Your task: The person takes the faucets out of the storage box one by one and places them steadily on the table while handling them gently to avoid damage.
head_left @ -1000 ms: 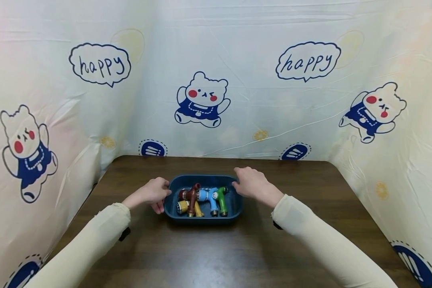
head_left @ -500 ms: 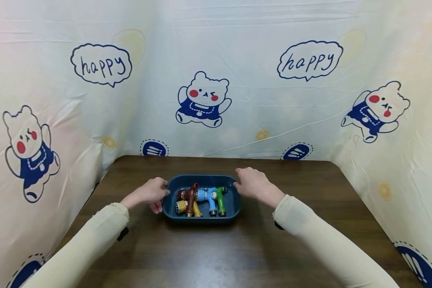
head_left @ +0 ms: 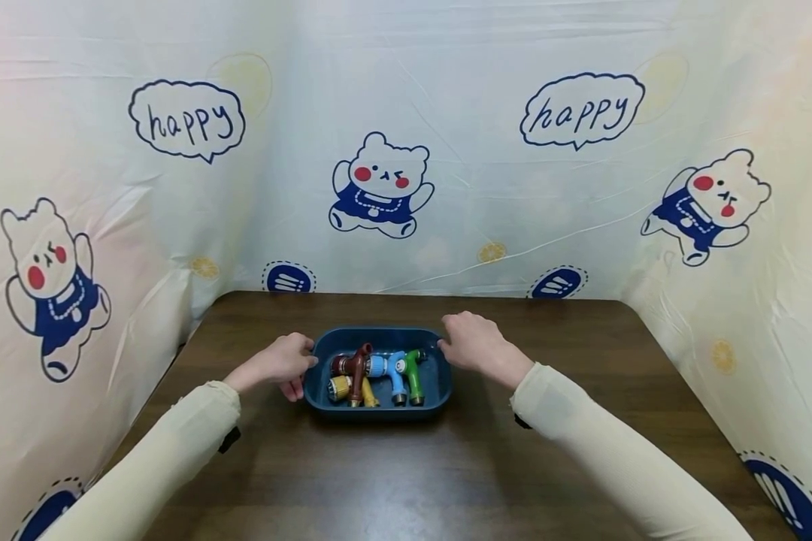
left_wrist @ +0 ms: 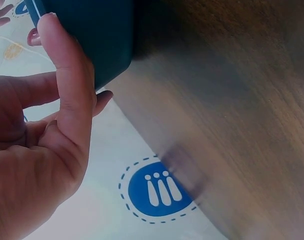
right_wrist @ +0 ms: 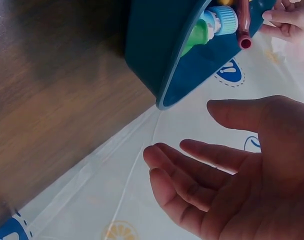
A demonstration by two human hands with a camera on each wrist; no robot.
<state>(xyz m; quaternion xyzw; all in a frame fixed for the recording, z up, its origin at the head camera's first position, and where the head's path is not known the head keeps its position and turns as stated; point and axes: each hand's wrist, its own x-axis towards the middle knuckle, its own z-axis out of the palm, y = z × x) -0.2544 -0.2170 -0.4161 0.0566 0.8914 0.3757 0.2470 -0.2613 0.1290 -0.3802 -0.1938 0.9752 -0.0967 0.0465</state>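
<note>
On the table rests a dark blue bin (head_left: 377,412) holding several toy-like taps: a brown tap (head_left: 357,373), a yellow tap (head_left: 340,388), a light blue tap (head_left: 396,376) and a green tap (head_left: 414,376). My left hand (head_left: 286,362) is at the bin's left end, its fingertips against or very close to the rim; its fingers bend loosely beside the wall (left_wrist: 109,40). At the right end is my right hand (head_left: 477,346). In the right wrist view, that hand (right_wrist: 227,170) is apart from the bin, with relaxed, spread fingers and nothing in them.
The brown wooden tabletop (head_left: 379,481) extends in front of the bin and to both sides. Behind and beside it hangs a pale curtain (head_left: 446,98) printed with cartoon bears and "happy" bubbles.
The bin and both hands keep nearly the same places. Only a slight shift of the whole head view shows.
</note>
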